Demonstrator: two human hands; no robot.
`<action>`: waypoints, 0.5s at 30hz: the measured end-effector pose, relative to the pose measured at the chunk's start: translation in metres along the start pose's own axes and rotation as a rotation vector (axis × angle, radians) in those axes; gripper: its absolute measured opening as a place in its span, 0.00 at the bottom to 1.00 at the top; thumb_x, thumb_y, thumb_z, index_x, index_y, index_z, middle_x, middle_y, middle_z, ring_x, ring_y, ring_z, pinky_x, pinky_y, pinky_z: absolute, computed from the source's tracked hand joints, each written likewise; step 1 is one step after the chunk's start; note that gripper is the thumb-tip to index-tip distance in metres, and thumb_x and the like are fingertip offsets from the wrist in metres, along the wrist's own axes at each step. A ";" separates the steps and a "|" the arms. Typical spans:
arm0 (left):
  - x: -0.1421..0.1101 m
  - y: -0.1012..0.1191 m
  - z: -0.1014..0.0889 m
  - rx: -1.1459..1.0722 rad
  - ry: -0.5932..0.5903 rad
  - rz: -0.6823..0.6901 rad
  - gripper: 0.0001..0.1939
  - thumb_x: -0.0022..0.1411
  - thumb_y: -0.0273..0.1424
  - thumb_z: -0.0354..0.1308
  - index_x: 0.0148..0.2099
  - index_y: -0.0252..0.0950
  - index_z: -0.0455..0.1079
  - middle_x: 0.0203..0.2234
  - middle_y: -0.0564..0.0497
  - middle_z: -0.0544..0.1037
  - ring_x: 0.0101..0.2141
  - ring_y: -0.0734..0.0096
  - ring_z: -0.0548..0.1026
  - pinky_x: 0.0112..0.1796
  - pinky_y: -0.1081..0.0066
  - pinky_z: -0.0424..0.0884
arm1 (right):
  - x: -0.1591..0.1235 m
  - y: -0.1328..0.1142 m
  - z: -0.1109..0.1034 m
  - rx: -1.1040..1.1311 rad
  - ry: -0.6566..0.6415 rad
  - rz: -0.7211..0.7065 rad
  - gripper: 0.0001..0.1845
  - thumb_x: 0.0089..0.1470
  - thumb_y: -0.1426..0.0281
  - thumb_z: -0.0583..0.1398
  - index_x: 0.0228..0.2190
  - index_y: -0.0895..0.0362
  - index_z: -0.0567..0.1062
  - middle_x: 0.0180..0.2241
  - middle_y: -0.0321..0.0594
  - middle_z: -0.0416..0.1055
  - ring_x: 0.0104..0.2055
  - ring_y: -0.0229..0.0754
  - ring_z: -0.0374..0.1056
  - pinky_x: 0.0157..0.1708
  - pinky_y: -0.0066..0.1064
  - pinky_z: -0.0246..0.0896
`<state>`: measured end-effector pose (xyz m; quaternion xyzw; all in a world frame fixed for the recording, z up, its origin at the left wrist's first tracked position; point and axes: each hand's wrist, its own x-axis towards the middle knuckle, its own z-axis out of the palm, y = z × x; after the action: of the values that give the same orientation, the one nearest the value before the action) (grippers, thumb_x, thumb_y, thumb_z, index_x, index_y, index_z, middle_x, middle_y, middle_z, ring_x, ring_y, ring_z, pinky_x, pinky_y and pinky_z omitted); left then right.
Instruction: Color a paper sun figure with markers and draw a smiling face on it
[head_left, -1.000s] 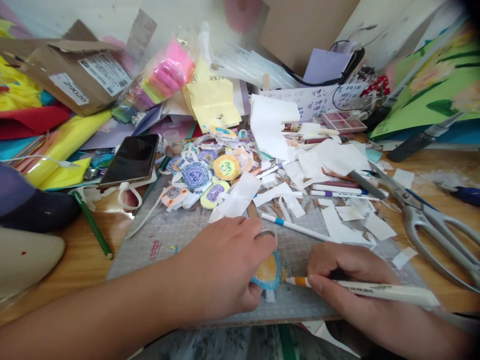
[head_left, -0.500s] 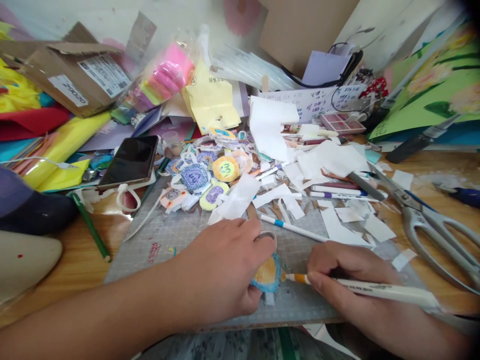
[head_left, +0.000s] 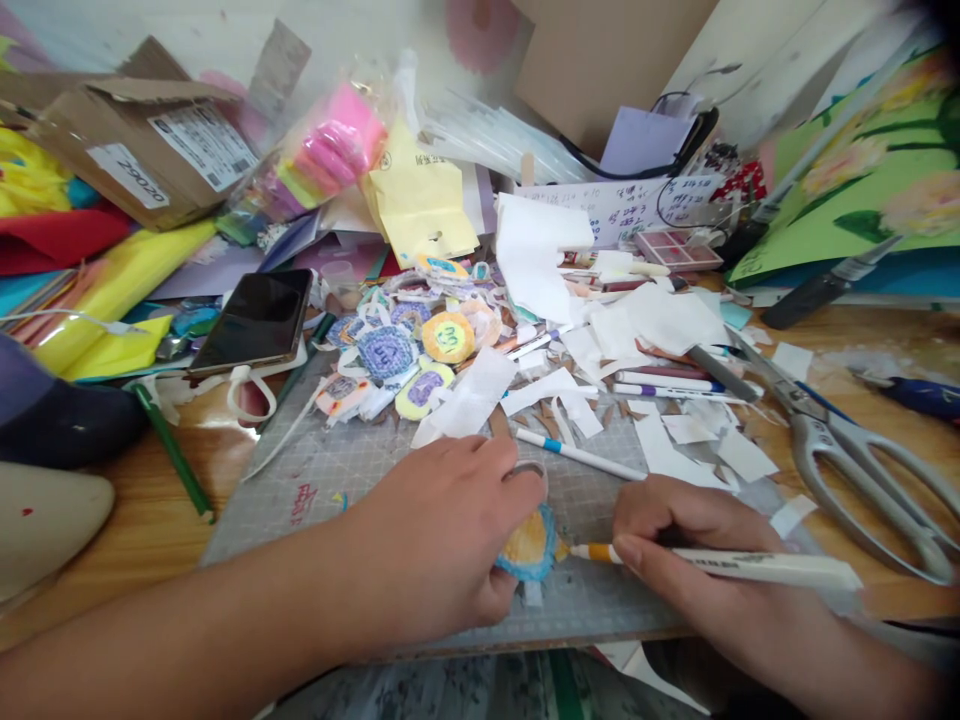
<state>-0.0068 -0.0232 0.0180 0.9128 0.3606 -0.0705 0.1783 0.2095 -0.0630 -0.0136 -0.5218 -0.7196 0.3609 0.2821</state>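
Note:
My left hand point(head_left: 450, 530) is closed around a small round paper piece point(head_left: 527, 545), orange in the middle with a blue rim, and keeps it on the grey cutting mat point(head_left: 315, 560). Its left part is hidden under my fingers. In my right hand point(head_left: 690, 540) is a white marker pen point(head_left: 757, 566) with an orange band. The marker's tip is at a small orange-tinted bit just right of the blue rim; whether it touches is too small to tell. Behind my hands lies a white pen point(head_left: 581, 455) with a blue band.
Coloured paper flowers point(head_left: 386, 352) are heaped behind the mat among white paper scraps point(head_left: 660, 320). Large scissors point(head_left: 847, 450) lie at right, a phone point(head_left: 255, 320) at left beside a green pencil point(head_left: 174, 455). A cardboard box point(head_left: 142, 150) stands at back left.
The whole view has shifted slightly, so things sit a little further left. Both hands keep their grips, with the marker still by the paper piece's right edge.

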 end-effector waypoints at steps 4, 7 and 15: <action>0.000 0.000 0.001 -0.011 0.008 0.006 0.17 0.51 0.33 0.59 0.45 0.39 0.66 0.50 0.42 0.67 0.46 0.51 0.70 0.44 0.52 0.69 | 0.001 0.000 0.000 0.019 -0.009 -0.007 0.12 0.53 0.70 0.55 0.18 0.54 0.65 0.17 0.32 0.64 0.19 0.36 0.59 0.18 0.26 0.53; 0.000 -0.001 0.001 -0.015 0.014 0.012 0.16 0.51 0.32 0.59 0.44 0.39 0.66 0.51 0.41 0.67 0.46 0.51 0.70 0.44 0.51 0.69 | 0.001 -0.001 0.000 0.012 -0.008 -0.006 0.12 0.53 0.70 0.55 0.18 0.54 0.65 0.17 0.32 0.64 0.19 0.36 0.59 0.18 0.26 0.54; 0.000 -0.001 0.002 -0.007 0.016 0.005 0.17 0.50 0.33 0.59 0.44 0.39 0.66 0.49 0.42 0.67 0.44 0.52 0.70 0.43 0.53 0.69 | -0.001 -0.002 0.000 0.007 -0.012 -0.006 0.13 0.53 0.70 0.55 0.18 0.54 0.65 0.16 0.32 0.64 0.19 0.36 0.60 0.18 0.26 0.53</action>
<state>-0.0070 -0.0234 0.0158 0.9136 0.3599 -0.0617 0.1788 0.2092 -0.0640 -0.0120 -0.5165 -0.7215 0.3659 0.2806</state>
